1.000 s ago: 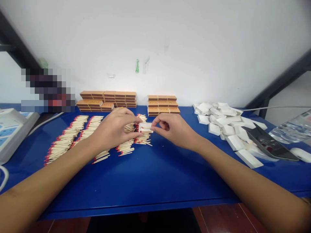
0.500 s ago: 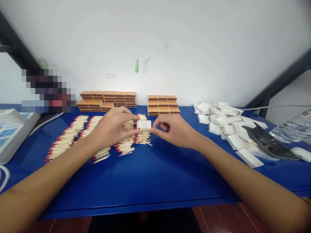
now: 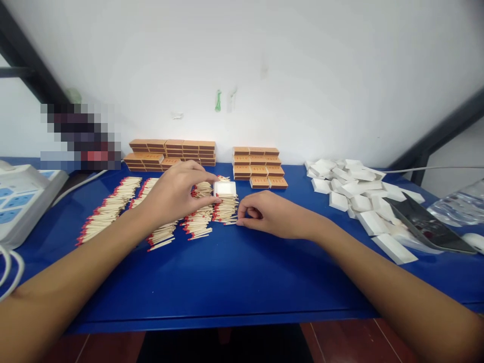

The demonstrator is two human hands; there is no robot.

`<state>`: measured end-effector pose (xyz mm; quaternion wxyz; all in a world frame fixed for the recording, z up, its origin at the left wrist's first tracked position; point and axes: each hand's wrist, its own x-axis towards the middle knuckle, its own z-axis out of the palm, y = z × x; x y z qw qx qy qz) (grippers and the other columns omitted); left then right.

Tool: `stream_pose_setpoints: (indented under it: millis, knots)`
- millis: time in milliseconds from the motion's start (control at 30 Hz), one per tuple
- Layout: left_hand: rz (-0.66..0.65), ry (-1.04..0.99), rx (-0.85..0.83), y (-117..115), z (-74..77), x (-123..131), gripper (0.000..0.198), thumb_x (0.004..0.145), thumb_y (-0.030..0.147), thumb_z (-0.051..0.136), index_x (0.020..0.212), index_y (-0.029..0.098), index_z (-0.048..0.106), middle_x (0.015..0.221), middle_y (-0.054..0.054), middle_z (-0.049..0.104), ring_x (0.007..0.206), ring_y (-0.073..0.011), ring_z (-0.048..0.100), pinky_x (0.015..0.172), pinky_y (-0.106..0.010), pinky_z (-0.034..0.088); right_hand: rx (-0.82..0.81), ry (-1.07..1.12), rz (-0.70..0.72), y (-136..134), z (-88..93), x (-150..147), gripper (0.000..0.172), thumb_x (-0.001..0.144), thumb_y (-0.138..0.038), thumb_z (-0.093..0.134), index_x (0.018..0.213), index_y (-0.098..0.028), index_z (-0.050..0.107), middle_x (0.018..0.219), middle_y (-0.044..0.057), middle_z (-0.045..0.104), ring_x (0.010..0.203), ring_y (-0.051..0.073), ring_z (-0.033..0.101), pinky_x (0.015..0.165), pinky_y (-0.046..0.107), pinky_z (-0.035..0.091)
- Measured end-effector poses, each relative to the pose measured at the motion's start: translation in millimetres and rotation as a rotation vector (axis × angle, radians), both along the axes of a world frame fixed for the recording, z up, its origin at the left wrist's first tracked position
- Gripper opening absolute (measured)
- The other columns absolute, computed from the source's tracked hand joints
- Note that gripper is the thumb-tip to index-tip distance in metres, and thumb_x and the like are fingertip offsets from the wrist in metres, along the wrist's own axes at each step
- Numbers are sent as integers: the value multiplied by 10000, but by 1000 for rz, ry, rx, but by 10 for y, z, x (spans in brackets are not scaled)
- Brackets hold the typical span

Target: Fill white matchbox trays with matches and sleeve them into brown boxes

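A small white matchbox tray (image 3: 224, 188) is held at its left end between the thumb and fingers of my left hand (image 3: 177, 189). Its hollow side faces me, above a pile of red-tipped matchsticks (image 3: 226, 207). At the pile's lower right edge, my right hand (image 3: 264, 214) pinches the plain end of a matchstick (image 3: 230, 223) between thumb and forefinger. More rows of matchsticks (image 3: 198, 222) lie to the left, partly hidden behind my left hand and forearm.
Orange matchboxes stand against the wall in a left stack (image 3: 189, 146) and a right stack (image 3: 257, 160). White trays (image 3: 351, 184) are heaped at the right, with a phone (image 3: 427, 222), a plastic bottle (image 3: 457, 204) and a mouse (image 3: 474, 242). A power strip (image 3: 28, 201) sits far left.
My right hand has moved from beside the tray down to the lower edge of the match pile. My left hand still holds the tray. The view has shifted slightly.
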<state>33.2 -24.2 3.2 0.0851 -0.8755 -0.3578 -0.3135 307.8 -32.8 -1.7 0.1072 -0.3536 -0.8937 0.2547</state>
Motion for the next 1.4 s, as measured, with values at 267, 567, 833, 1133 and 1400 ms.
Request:
stream_pose_setpoints:
  millis: [267,567,833,1133,1400]
  knots:
    - [-24,9,3,-9,3,13,385,909,497,838,1168,213,820,1065,-95,783,1004,-276,731,893,-403,561,71,70,-23,-122,-86,-137,89,967,-212,726,882,-184,717,719,-39,548,645,114,444,630,276,314]
    - [-21,9,35,-9,-2,-4,393,913,512,833,1172,215,823,1030,-85,776,960,-259,731,859,-371,554,165,111,-4,-122,-149,-157,48,988,-166,712,941,-169,722,753,-31,553,672,116,447,675,269,330]
    - [-23,41,25,8,-3,2,374,916,480,838,1154,191,818,1052,-92,791,974,-263,728,872,-381,552,130,75,-8,-124,-148,-175,84,1000,-148,695,918,-162,711,755,-28,553,672,114,446,671,267,326]
    - [-38,27,5,6,-7,-1,393,887,460,873,1172,195,817,1034,-79,771,953,-246,721,850,-357,540,257,126,-87,-10,-18,-45,102,1007,-201,687,910,-173,699,716,-33,511,674,133,452,663,283,307]
    - [-58,36,-22,-52,-30,74,385,881,447,881,1162,192,821,1032,-80,770,947,-250,714,843,-362,535,407,252,-231,41,-60,-29,108,984,-205,678,879,-178,674,710,-36,501,639,128,426,638,287,291]
